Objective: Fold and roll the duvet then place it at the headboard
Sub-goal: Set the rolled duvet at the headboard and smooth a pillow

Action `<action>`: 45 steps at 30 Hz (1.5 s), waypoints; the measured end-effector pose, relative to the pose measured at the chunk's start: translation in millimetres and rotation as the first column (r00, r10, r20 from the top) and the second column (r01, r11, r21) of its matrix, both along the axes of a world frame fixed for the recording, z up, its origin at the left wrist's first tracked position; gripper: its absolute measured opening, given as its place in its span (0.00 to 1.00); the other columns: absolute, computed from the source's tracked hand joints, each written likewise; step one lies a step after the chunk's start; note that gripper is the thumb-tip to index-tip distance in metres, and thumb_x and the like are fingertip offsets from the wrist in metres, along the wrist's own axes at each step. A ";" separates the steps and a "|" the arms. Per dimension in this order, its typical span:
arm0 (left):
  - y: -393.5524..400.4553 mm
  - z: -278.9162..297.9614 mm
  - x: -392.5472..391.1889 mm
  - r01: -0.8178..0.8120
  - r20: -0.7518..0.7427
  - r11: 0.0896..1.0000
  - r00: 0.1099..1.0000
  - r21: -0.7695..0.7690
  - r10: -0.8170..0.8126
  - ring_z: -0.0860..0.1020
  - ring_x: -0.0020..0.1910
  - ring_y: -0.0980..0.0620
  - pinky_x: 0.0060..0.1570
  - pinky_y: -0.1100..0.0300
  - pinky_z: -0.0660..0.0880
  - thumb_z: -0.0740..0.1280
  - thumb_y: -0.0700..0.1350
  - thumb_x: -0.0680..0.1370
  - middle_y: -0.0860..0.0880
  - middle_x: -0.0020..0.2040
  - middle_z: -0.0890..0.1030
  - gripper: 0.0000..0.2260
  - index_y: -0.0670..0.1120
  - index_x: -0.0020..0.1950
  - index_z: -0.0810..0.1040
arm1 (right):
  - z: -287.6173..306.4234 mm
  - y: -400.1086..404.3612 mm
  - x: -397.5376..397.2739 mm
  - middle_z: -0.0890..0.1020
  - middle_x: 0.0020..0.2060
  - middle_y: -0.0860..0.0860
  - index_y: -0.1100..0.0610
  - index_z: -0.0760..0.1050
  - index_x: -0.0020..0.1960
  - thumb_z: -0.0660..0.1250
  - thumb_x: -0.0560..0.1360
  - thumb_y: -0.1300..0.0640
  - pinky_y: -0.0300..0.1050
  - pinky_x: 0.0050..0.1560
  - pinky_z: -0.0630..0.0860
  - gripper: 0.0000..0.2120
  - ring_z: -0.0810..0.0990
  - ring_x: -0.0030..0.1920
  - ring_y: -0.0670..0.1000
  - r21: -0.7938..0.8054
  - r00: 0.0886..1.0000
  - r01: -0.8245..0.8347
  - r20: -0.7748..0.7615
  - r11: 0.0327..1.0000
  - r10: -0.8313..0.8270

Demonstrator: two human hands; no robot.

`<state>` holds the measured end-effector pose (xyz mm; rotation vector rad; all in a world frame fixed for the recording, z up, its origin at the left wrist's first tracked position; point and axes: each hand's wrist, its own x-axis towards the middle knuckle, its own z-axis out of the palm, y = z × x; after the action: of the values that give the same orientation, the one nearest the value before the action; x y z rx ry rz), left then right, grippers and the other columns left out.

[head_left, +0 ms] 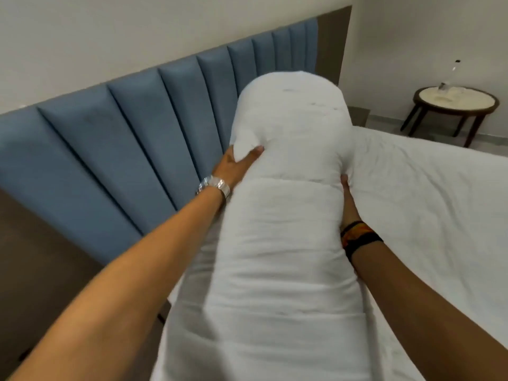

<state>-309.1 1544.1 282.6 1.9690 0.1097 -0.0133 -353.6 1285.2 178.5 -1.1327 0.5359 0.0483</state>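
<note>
Duvet point(288, 215), white and already rolled into a long thick cylinder, lies on the bed point(426, 202) along the headboard point(132, 133), its far end pointing toward 12 o'clock and its near end coming toward the person. The roll is just beside the blue padded panels of the headboard, which run at its 9 o'clock side; if it touches them I cannot tell. The left hand point(236, 163) is pressed on the left flank of the roll, thumb over the top and fingers wrapped behind the fabric, so this grip is closed on the duvet. A shiny metal watch point(213, 187) sits on the left wrist. The right hand point(347, 199) holds the opposite flank at 3 o'clock; its fingers go under the roll and are mostly hidden, but the palm lies flat against the fabric and the cloth is pinched in at the fingertips, so it also grips the duvet. A dark band with some orange point(357, 236) is around the right wrist. The white sheet of the bed is a little wrinkled at the right of the roll. Far at 2 o'clock, well apart from the bed, stands a small round table point(456, 101) with dark legs and a pale top.
</note>
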 end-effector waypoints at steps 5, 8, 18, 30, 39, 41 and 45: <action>63.9 16.3 125.2 0.115 -0.037 0.988 0.993 0.098 -0.112 0.82 0.58 0.51 0.60 0.51 0.79 0.71 0.79 0.61 0.56 0.65 0.81 0.47 0.59 0.75 0.71 | 1.9 84.6 89.8 0.72 0.77 0.58 0.58 0.60 0.84 0.64 0.72 0.23 0.58 0.76 0.70 0.53 0.74 0.74 0.61 0.148 0.995 0.099 -0.028 0.984 -0.096; 98.9 8.6 202.7 0.186 -0.056 0.971 0.982 0.148 -0.179 0.82 0.56 0.50 0.58 0.51 0.80 0.70 0.78 0.64 0.54 0.64 0.81 0.43 0.57 0.74 0.72 | -9.8 135.6 147.7 0.71 0.78 0.58 0.57 0.61 0.83 0.55 0.69 0.18 0.59 0.77 0.69 0.57 0.72 0.77 0.60 0.075 0.992 0.124 -0.015 0.989 -0.124; 210.3 -214.7 280.8 0.484 -0.306 0.470 0.861 0.738 -0.407 0.44 0.84 0.42 0.76 0.30 0.43 0.51 0.70 0.82 0.57 0.85 0.44 0.31 0.65 0.83 0.48 | -148.5 242.6 283.3 0.65 0.80 0.61 0.55 0.61 0.83 0.69 0.78 0.35 0.62 0.77 0.66 0.42 0.68 0.77 0.65 -0.318 0.858 0.086 -0.457 0.944 -0.233; 248.9 -355.0 266.6 0.222 -0.076 0.413 0.937 0.883 -0.340 0.47 0.83 0.35 0.70 0.22 0.47 0.52 0.72 0.79 0.52 0.85 0.49 0.36 0.60 0.84 0.50 | -217.5 279.2 341.2 0.35 0.85 0.47 0.33 0.38 0.84 0.50 0.78 0.22 0.80 0.75 0.40 0.41 0.32 0.84 0.60 -0.863 0.869 -0.487 -0.464 0.136 0.171; 167.3 -271.9 182.3 0.310 -0.062 0.552 0.905 0.774 -0.421 0.48 0.83 0.39 0.76 0.33 0.40 0.47 0.66 0.81 0.49 0.85 0.53 0.33 0.57 0.84 0.52 | -183.3 138.0 131.1 0.45 0.86 0.48 0.35 0.51 0.84 0.53 0.77 0.22 0.71 0.80 0.37 0.39 0.41 0.85 0.52 -0.926 0.953 -0.256 -0.290 0.278 -0.090; 120.7 -269.7 142.9 0.389 -0.044 0.557 0.845 0.734 -0.532 0.50 0.83 0.41 0.78 0.36 0.42 0.50 0.64 0.82 0.49 0.84 0.55 0.30 0.57 0.84 0.55 | -183.7 89.2 70.7 0.45 0.86 0.50 0.37 0.53 0.85 0.52 0.78 0.24 0.71 0.79 0.36 0.39 0.41 0.85 0.53 -0.919 0.912 -0.269 -0.339 0.287 -0.232; 30.5 -290.3 65.5 0.623 -0.295 0.527 0.762 0.579 -0.576 0.48 0.84 0.44 0.80 0.41 0.47 0.49 0.67 0.83 0.51 0.85 0.49 0.30 0.62 0.84 0.46 | -191.0 -1.0 -53.6 0.45 0.86 0.53 0.37 0.52 0.85 0.57 0.76 0.23 0.73 0.79 0.41 0.41 0.43 0.85 0.57 -0.863 0.774 -0.241 -0.447 0.444 -0.448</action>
<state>-243.6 1574.6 -7.7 2.6193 -0.6313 -0.5793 -407.2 1284.2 -12.5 -2.1889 1.3700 0.0199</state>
